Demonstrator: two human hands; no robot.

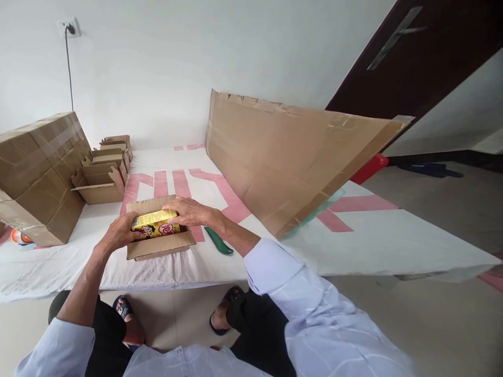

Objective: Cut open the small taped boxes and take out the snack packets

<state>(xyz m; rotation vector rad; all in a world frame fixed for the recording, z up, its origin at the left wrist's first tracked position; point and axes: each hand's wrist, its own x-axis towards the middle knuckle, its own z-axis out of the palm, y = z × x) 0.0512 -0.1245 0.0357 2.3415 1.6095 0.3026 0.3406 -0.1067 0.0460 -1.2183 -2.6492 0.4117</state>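
Observation:
A yellow printed snack box (pixel 157 226) is in the mouth of an open cardboard box (pixel 163 246) near the table's front edge. My left hand (pixel 120 230) grips the snack box at its left end, thumb on the front face. At the other end, my right hand (pixel 190 209) is closed on its upper right corner. The carton's flaps stand up at the back and fold out at the front. How deep the snack box sits inside is hidden. Just right of the carton lies a green curved-handled tool (pixel 218 241), perhaps a knife or cutter.
Taped cartons (pixel 43 178) are stacked at the left, beside several small open boxes (pixel 100 183) in a row. A large cardboard sheet (pixel 291 157) leans upright on the right of the cloth-covered table (pixel 353 251). An orange-and-white tape roll (pixel 20 236) lies far left.

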